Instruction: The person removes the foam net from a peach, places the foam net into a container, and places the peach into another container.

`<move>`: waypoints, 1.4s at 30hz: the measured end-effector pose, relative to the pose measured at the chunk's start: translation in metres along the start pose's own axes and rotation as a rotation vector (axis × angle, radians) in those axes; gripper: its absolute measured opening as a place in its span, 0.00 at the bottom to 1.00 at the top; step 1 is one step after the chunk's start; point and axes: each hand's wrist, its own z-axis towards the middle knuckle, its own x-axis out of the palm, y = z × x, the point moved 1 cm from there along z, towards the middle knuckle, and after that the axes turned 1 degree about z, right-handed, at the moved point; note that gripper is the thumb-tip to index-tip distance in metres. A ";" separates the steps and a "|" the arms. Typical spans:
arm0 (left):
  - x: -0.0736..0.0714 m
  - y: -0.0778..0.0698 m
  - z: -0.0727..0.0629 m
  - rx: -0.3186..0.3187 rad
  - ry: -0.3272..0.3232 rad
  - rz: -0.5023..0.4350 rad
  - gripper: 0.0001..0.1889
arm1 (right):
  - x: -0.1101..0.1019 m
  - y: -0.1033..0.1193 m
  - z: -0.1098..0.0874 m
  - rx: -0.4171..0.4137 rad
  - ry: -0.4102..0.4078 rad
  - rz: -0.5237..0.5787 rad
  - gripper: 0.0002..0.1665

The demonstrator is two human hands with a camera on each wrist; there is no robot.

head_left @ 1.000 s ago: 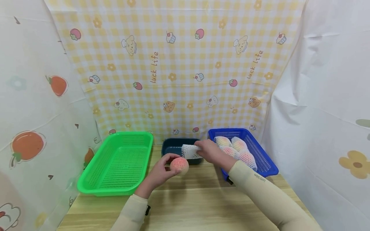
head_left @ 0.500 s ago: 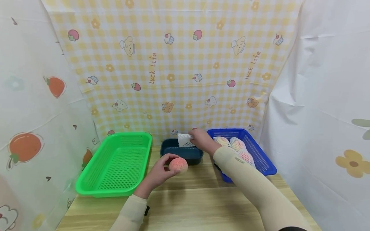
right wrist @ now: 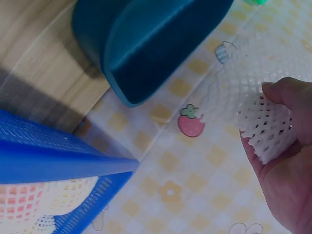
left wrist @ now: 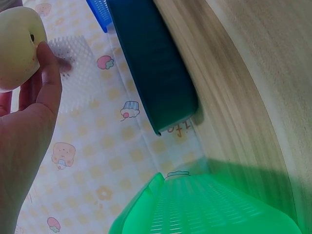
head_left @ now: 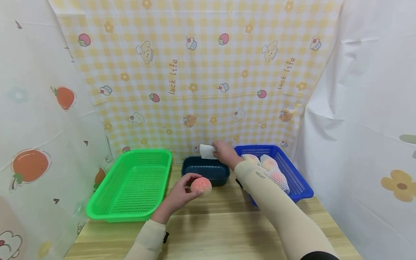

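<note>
A: What have you got in your hands?

B: My left hand (head_left: 181,193) grips a peach (head_left: 201,186) between thumb and fingers; my right hand (head_left: 225,154) pinches a white net sleeve (head_left: 207,151). The two hands are well apart.

A: How does the sleeve sit against the tray?

B: It's up by the far rim of the dark teal tray (head_left: 219,179), not touching; I can't tell whether it's squarely over it. The tray's long axis runs left to right. My right hand is at its far side, while the peach sits nearer me, by the front-left corner.

A: Materials?

B: The sleeve looks like limp foam mesh. The peach is round, rosy on top, pale underneath. The tray is smooth with rounded corners. To my right, a blue plastic basket (head_left: 300,177) holds netted fruit (head_left: 278,178); to my left stands a perforated green basket (head_left: 139,180).
</note>
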 end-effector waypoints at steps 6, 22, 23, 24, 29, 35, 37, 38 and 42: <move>0.001 0.000 0.000 0.013 0.007 -0.008 0.26 | 0.018 -0.007 0.000 -0.005 -0.029 -0.110 0.08; 0.003 0.004 0.000 0.037 0.004 -0.003 0.26 | 0.075 -0.031 -0.008 -0.049 -0.057 -0.264 0.05; 0.003 0.004 0.000 0.036 0.004 0.000 0.26 | 0.078 -0.032 -0.009 -0.050 -0.039 -0.266 0.04; 0.003 0.004 0.000 0.035 0.004 0.003 0.26 | 0.078 -0.031 -0.011 -0.047 -0.015 -0.263 0.03; 0.001 0.000 0.002 0.032 0.009 -0.010 0.27 | 0.078 -0.027 -0.016 -0.045 0.104 -0.241 0.04; -0.002 -0.002 0.000 0.028 0.005 -0.018 0.26 | 0.078 -0.028 -0.012 -0.036 0.274 -0.132 0.09; -0.003 -0.002 0.000 0.026 0.006 -0.023 0.27 | 0.089 -0.040 -0.006 -0.050 0.302 -0.073 0.14; -0.003 -0.001 0.000 0.024 0.006 -0.024 0.27 | 0.090 -0.041 -0.005 -0.043 0.321 -0.048 0.16; -0.004 0.000 -0.001 0.023 0.006 -0.031 0.27 | 0.094 -0.045 -0.003 -0.024 0.362 0.028 0.23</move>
